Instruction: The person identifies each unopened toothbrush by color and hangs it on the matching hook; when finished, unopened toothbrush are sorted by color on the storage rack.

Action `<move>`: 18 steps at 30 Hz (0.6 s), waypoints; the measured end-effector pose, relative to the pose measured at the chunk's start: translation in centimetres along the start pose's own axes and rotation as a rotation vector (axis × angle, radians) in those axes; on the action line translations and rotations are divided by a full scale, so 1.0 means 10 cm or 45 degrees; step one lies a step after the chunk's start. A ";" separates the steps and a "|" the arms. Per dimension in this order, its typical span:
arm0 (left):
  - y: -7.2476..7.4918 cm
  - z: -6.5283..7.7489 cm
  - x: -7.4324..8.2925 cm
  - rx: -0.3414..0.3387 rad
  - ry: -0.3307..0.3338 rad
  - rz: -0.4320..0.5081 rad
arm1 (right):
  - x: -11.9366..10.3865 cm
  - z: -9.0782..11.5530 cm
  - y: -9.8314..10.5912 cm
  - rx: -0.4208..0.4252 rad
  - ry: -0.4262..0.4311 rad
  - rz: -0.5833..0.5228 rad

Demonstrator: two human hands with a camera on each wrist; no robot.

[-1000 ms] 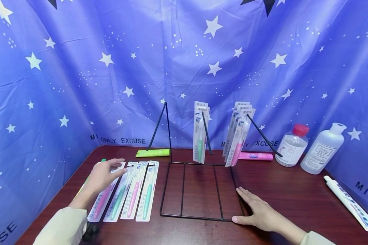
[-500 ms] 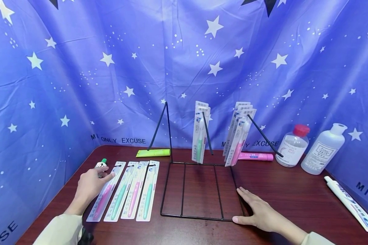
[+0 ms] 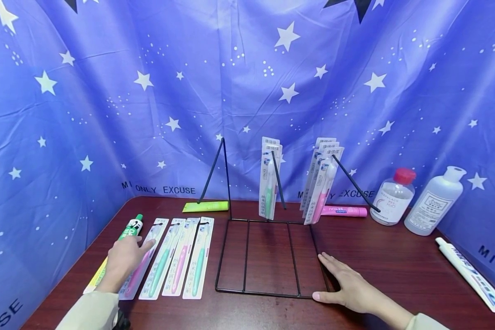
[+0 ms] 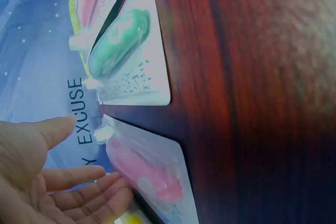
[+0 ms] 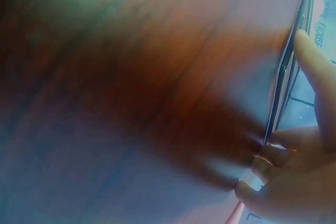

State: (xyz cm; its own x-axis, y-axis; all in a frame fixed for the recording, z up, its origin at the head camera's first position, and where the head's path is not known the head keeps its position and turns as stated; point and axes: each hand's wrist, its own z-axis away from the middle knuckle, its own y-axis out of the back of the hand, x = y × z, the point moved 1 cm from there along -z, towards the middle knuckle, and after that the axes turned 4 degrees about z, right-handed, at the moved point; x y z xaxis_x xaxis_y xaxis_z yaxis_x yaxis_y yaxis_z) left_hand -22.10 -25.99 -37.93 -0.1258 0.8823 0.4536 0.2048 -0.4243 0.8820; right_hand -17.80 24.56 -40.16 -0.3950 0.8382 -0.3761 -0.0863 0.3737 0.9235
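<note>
The left hand (image 3: 123, 259), at the lower left of the head view, has grasped nothing: in its wrist view the thumb stands apart and the loosely extended fingers lie against or just beside the near edge of a flat, clear-and-white pack with a pink-handled toothbrush (image 3: 140, 270). The step in hand seems to be getting hold of this pack. It would be best to work the fingertips under its long edge, close the thumb on the opposite edge, and avoid catching the green, white and yellow toothpaste tube (image 3: 133, 227) just beside it. Leaving the hanging slot at the top uncovered seems wise.

The right hand (image 3: 348, 286), at lower right, is unclenched, fingers extended against the right side of the black wire rack (image 3: 272, 294); light pressure there should steady it.

Farther out, a green-handled toothbrush pack (image 3: 268, 201) and pink-handled packs (image 3: 321, 192) hang right of centre.

Compared with half a second ago, the left hand sits lower in the frame, exposing more of the tube; the right hand, rack and packs look unmoved.
</note>
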 end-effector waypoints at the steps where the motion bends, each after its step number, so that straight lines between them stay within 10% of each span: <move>1: -0.01 -0.01 -0.01 0.007 -0.009 -0.007 | 0.00 0.00 0.00 0.001 -0.003 -0.005; 18: -0.11 -0.06 -0.02 0.021 -0.056 -0.097 | 0.01 0.00 0.00 0.007 0.018 0.026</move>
State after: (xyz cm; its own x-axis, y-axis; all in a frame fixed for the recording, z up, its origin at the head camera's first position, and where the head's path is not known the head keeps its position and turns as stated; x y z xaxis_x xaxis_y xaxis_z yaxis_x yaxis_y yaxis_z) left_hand -22.85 -25.78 -38.89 -0.0986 0.9200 0.3792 0.2125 -0.3528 0.9112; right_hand -17.82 24.68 -40.21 -0.4098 0.8399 -0.3558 -0.0728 0.3588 0.9306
